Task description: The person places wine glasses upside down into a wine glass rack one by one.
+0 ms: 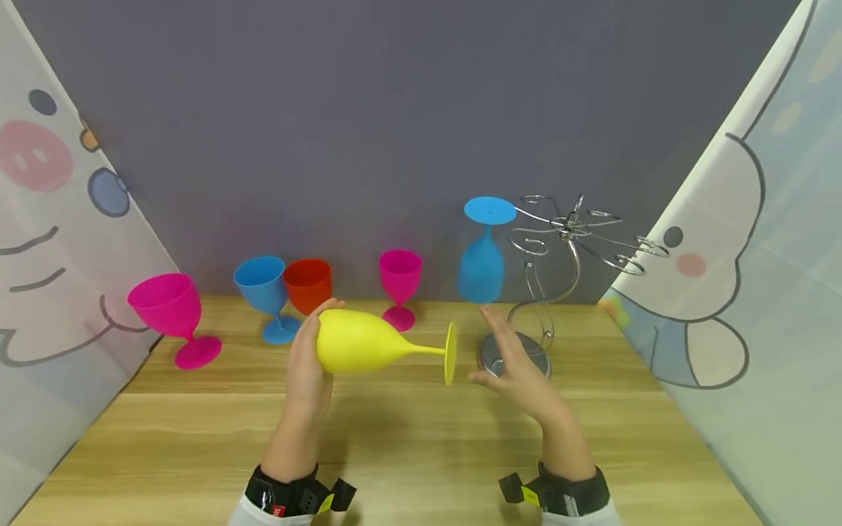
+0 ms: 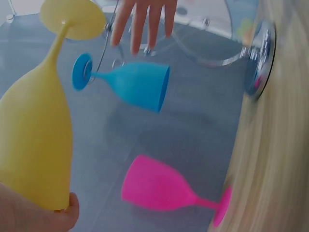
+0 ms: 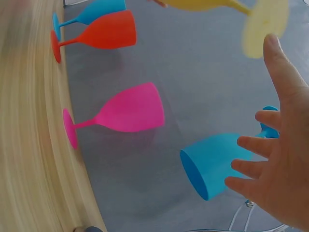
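the fingers of the left hand (image 1: 308, 365) are curled round the rim end of the yellow goblet (image 1: 362, 342), grasping it; the goblet lies sideways in the air above the table (image 1: 408, 453), its stem and foot pointing away from those fingers toward the right hand (image 1: 522, 372). its mouth is turned into the left palm, so its inside is hidden. the right fingers are extended and grasp nothing, with the thumb apart from them and just beside the yellow foot.

just beyond the right fingertips, the hanging blue goblet (image 1: 482, 267) is upside down, its foot at a loop of the wire rack (image 1: 571, 232), whose base stands behind the right hand. close behind the left fingers is the red goblet (image 1: 308, 286), with the upright blue goblet (image 1: 262, 285) next to it; farther out to the left stands the wide pink goblet (image 1: 164, 307), mouth up, its inner wall visible. between and beyond both hands is the small pink goblet (image 1: 400, 274), upright.

both forearms come forward from the near edge, with a dark strap at each wrist. the right wrist view shows the red stem and foot, which the head view hides, and the hanging blue goblet's darker mouth; the wide pink goblet appears only in the head view.
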